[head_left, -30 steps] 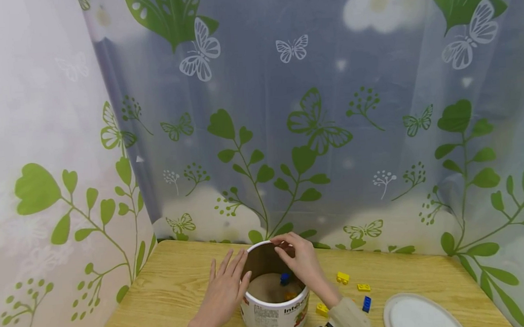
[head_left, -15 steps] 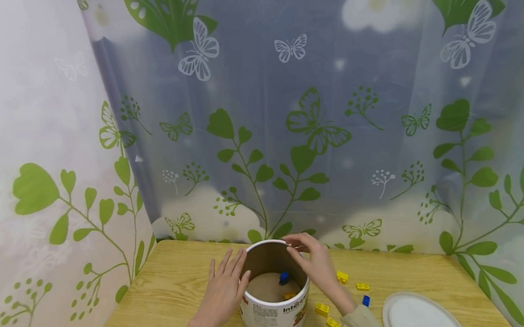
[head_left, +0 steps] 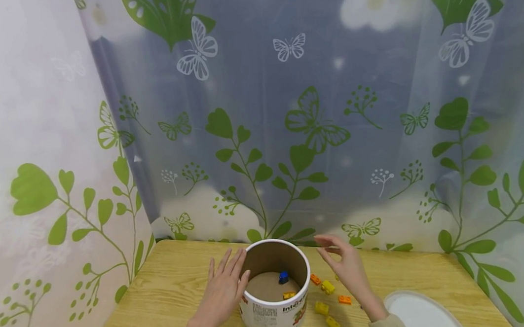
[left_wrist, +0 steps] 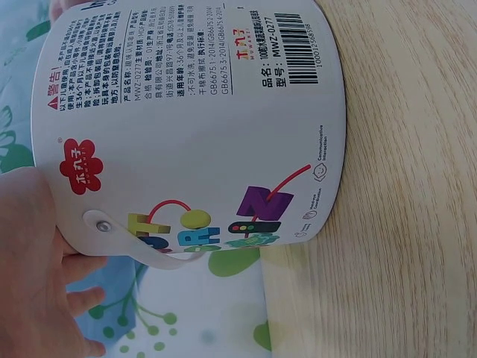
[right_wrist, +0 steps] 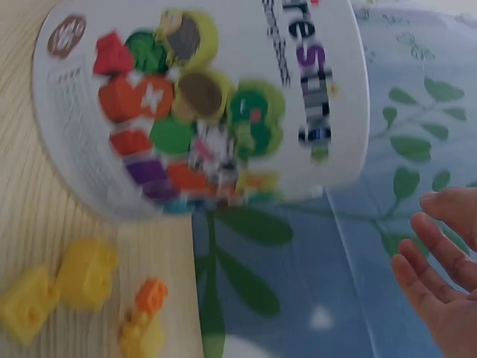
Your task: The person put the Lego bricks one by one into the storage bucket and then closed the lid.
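A white round bucket (head_left: pixel 270 323) with printed sides stands upright on the table. Inside, on its floor, lie a blue building brick (head_left: pixel 284 277) and an orange-yellow brick (head_left: pixel 289 295). My left hand (head_left: pixel 221 289) rests against the bucket's left rim with straight fingers; the left wrist view has this hand (left_wrist: pixel 37 276) beside the white handle (left_wrist: pixel 141 250). To the right of the bucket, apart from it, my right hand (head_left: pixel 345 263) hovers with loosely bent fingers and holds nothing. The right wrist view also has the right hand (right_wrist: pixel 447 261) off the bucket's printed wall (right_wrist: pixel 313 156).
Right of the bucket, loose bricks lie on the wooden table (head_left: pixel 162 297): a yellow brick (head_left: pixel 328 287), an orange brick (head_left: pixel 345 300) and several others. A round white lid (head_left: pixel 418 311) lies farther right, partly behind the right sleeve. A patterned curtain (head_left: pixel 250 110) hangs behind.
My right hand has moved right, away from the bucket's rim, and more orange and yellow bricks show beside the bucket. The right forearm now hides the blue brick on the table. My left hand stays.
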### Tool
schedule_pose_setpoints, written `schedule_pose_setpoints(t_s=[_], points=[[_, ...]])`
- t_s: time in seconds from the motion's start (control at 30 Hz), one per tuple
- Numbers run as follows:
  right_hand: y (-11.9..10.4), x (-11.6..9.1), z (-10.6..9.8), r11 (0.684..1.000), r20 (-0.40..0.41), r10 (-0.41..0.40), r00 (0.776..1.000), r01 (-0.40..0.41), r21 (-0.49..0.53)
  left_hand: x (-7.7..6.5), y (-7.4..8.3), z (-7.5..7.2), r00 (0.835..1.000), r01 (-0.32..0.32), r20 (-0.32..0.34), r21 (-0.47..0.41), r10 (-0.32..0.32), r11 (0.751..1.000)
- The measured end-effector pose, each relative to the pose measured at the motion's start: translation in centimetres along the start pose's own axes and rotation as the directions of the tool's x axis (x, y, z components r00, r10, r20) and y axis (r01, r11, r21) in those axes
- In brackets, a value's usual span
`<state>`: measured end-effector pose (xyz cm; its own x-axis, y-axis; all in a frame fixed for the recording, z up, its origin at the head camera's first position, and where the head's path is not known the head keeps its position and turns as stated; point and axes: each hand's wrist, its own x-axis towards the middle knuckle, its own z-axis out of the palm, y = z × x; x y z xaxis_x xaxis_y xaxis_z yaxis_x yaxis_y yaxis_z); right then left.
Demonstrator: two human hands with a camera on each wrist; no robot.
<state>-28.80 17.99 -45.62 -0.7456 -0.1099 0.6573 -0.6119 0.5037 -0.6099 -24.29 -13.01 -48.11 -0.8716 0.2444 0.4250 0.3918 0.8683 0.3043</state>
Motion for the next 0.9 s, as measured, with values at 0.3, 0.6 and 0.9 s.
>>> schedule_pose_setpoints(t_s=[0.3, 0.6, 0.9], points=[[2.8, -2.0, -3.0, 0.975, 0.054, 0.194, 0.98, -0.186, -0.123, 0.0, 0.0, -0.1, 1.0, 0.01, 0.009, -0.006, -0.01, 1.0], [5.2, -4.1, -4.8, 0.929, 0.148, 0.322, 0.935, -0.283, -0.238, -0.1, 0.2, -0.1, 1.0, 0.007, 0.003, -0.01, -0.006, 1.0], [6.8, -5.9, -5.8, 0.873, 0.271, 0.441, 0.856, -0.34, -0.349, 0.0, 0.2, -0.2, 1.0, 0.011, 0.007, -0.008, -0.011, 1.0]])
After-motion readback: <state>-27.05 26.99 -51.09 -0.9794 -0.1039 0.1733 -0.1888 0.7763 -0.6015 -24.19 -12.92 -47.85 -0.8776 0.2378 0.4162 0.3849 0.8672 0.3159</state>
